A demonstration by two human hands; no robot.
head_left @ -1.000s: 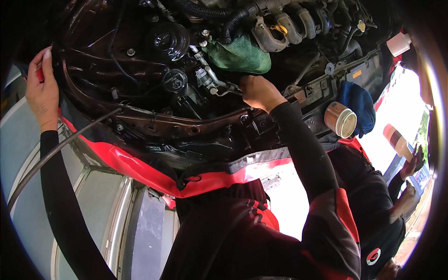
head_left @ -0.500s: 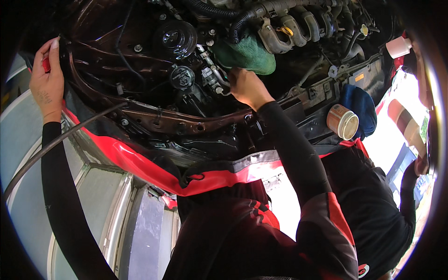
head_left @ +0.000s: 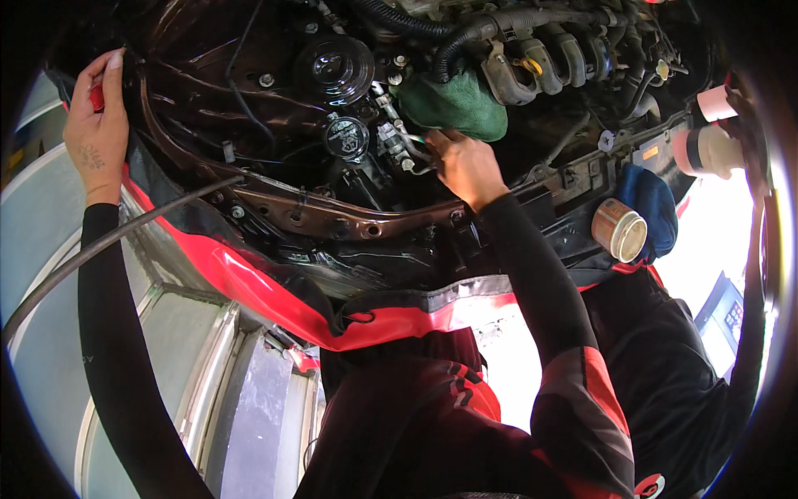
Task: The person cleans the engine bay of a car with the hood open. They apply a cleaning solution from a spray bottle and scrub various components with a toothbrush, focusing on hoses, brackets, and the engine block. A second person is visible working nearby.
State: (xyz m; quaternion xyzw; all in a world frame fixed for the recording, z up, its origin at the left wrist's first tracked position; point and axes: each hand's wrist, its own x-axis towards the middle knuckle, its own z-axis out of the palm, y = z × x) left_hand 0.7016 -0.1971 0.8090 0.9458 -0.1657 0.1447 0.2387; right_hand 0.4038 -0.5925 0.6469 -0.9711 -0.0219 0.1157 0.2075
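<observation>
Head view: person leaning over an open engine bay, both arms in black sleeves. Left hand is up at the far left edge of the bay. Fingers curled round a small red thing, thumb stretched out along the dark body edge; most of the red thing is hidden. Right hand is in the middle of the bay, back of it up, fingers bent inward, knuckles up. Fingertips hidden, so can't tell how far closed or whether it grips anything. It's at the right end of a thin metal pipe with a fitting block; contact unclear. Green cloth is just beyond it, draped over engine parts.

Round black cap left of the fitting, larger black round mount beyond that. Ribbed black hose and metal manifold runners far side, right of center. Dark rod slants from near left to the bay rim, across the left forearm. Red and black cover hangs along the near edge. Jar tilted on the front rim at right, dark blue cloth just beside it. Co-worker in black at near right.
</observation>
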